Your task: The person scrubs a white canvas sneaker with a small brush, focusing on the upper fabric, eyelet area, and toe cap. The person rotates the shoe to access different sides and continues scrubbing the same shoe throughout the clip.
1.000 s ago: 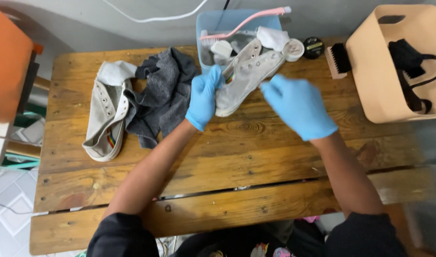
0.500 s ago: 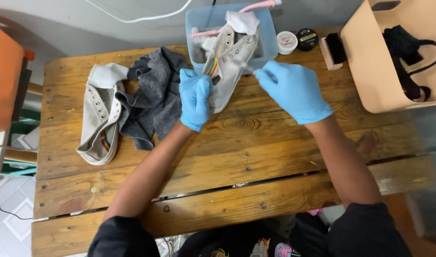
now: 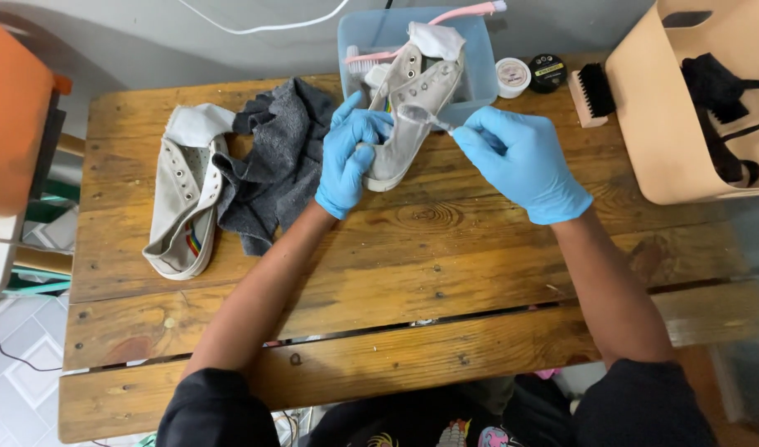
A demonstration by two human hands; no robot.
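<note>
Canvas, pale and soft, covers the sneaker [image 3: 413,108] held tilted over the edge of the translucent blue tub [image 3: 479,58] on the rough plank table [image 3: 437,273]. Left hand [image 3: 350,161], in a smooth blue glove, curls shut around its side. Right hand [image 3: 520,161] pinches what seems a thin white brush handle [image 3: 433,122] against the upper.

Worn wood table [image 3: 446,273] w/ shoe [image 3: 181,207], grey cloth [image 3: 272,165], plastic tub [image 3: 479,74], 2 tins, brush [image 3: 593,93], beige basket [image 3: 669,124]
</note>
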